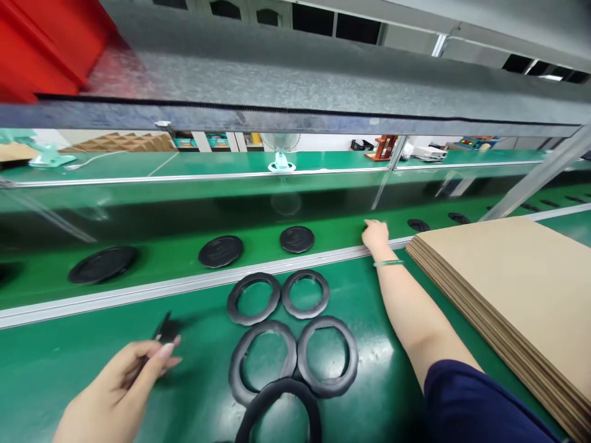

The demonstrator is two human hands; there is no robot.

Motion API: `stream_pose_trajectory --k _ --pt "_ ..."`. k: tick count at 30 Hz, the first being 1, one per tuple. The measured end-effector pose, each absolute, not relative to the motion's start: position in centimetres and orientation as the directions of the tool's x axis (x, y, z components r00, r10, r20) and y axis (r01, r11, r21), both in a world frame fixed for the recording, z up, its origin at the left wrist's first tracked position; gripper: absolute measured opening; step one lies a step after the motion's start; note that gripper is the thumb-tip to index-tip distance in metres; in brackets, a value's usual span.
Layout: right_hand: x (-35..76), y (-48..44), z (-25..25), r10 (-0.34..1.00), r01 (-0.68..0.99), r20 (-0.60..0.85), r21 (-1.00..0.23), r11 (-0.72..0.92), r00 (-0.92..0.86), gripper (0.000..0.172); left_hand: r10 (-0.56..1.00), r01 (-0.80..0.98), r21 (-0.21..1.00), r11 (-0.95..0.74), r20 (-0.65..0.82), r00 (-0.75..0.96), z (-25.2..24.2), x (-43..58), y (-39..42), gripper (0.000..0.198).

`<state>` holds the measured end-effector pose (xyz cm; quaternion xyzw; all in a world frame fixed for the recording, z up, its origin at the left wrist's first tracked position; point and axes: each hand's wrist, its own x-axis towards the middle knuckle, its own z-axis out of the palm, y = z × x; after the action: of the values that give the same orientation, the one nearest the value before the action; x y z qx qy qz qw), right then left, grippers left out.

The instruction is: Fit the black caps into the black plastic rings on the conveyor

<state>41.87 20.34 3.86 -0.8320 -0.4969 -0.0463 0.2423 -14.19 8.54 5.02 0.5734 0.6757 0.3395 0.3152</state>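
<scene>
Gripping dark object [167,331], left hand [115,387]; right hand [376,234], hold unclear; rings [290,352] between, cardboard [517,283] rightward.

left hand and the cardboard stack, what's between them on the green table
In the head view, black rings lie between the left hand and the cardboard stack; the right forearm extends between rings and stack.

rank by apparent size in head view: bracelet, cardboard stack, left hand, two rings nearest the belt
1. Cardboard stack
2. Left hand
3. Left ring and right ring, too alike to rank
4. Bracelet
</scene>
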Motion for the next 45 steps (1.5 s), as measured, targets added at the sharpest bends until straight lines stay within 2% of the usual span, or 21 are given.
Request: stream_pose_trajectory --k 2,4,7,8,10,12,14,17,20,22,24,26,28,30,33,35,41,45 --pt "43.9 20.2 3.5 0.765 0.784 0.244 -0.381 -0.49 0.596 0.025 0.983 0.378 0.921 0.093 -0.026 -0.18 5.8 -12.9 8.3 0.051" --pt "44.2 20.6 2.9 0.754 0.749 0.19 -0.41 -0.521 0.629 0.016 0.978 0.114 0.991 0.067 -0.042 -0.203 6.3 -11.8 8.2 0.063" --pt "42.5 21.6 2.4 0.802 0.753 0.146 -0.471 -0.459 0.58 0.014 0.978 -0.108 0.985 0.131 -0.147 -0.149 6.3 -11.4 8.3 0.082" --pt "41.8 21.9 2.4 0.82 0.76 0.139 -0.485 -0.433 0.556 0.015 0.971 -0.134 0.971 0.2 -0.215 -0.106 6.1 -11.5 8.4 0.079" --pt "40.6 22.3 2.3 0.839 0.767 0.13 -0.496 -0.407 0.529 0.014 0.93 -0.177 0.916 0.36 -0.368 -0.011 5.8 -11.9 8.4 0.057" --pt "40.1 22.4 2.4 0.839 0.768 0.122 -0.489 -0.415 0.531 0.011 0.891 -0.21 0.867 0.451 -0.452 0.048 5.6 -12.3 8.5 0.035" --pt "40.1 22.3 2.5 0.833 0.766 0.121 -0.481 -0.426 0.54 0.005 0.878 -0.177 0.86 0.479 -0.472 0.081 5.6 -12.5 8.4 0.029" --pt "39.9 22.0 2.8 0.823 0.774 0.173 -0.485 -0.407 0.541 0.007 0.894 -0.076 0.892 0.446 -0.441 0.078 6.0 -12.3 8.0 0.04" --pt "37.8 21.6 4.1 0.814 0.791 0.276 -0.521 -0.32 0.511 0.001 0.939 -0.129 0.931 0.342 -0.342 0.025 6.8 -11.4 7.2 0.044" --pt "34.5 20.4 5.7 0.803 0.796 0.399 -0.588 -0.147 0.443 0.005 0.961 -0.193 0.942 0.275 -0.272 0.038 7.2 -10.4 6.5 0.049" --pt "29.9 17.9 7.8 0.762 0.747 0.57 -0.641 0.176 0.309 0.001 0.969 -0.222 0.944 0.244 -0.227 0.101 7.1 -9.3 5.7 0.051" --pt "25.1 14.3 9.9 0.727 0.638 0.677 -0.61 0.47 0.113 0.008 0.961 -0.201 0.947 0.249 -0.216 0.172 6.5 -8.2 5.0 0.048" --pt "21.0 10.5 11.2 0.678 0.523 0.728 -0.54 0.659 -0.102 0.012 0.945 -0.135 0.954 0.266 -0.23 0.233 5.7 -7.3 4.2 0.043" --pt "18.2 7.7 11.4 0.599 0.413 0.749 -0.468 0.782 -0.285 0.013 0.926 -0.026 0.962 0.273 -0.255 0.28 4.9 -6.7 3.6 0.038" --pt "16.7 6.2 9.6 0.54 0.328 0.727 -0.433 0.84 -0.424 0.016 0.902 0.115 0.963 0.245 -0.27 0.338 4.3 -6.1 3.1 0.035" --pt "16.6 6.5 7.7 0.536 0.344 0.698 -0.414 0.843 -0.475 0.019 0.883 0.142 0.96 0.242 -0.278 0.378 4.2 -5.9 3.1 0.046" --pt "16.3 7.1 4.9 0.513 0.397 0.643 -0.332 0.856 -0.568 0.021 0.897 0.09 0.953 0.289 -0.303 0.322 3.9 -5.7 3.4 0.071" --pt "16.0 6.7 5.0 0.463 0.374 0.666 -0.285 0.882 -0.585 0.022 0.915 0.053 0.959 0.279 -0.282 0.29 3.7 -5.6 3.3 0.076"
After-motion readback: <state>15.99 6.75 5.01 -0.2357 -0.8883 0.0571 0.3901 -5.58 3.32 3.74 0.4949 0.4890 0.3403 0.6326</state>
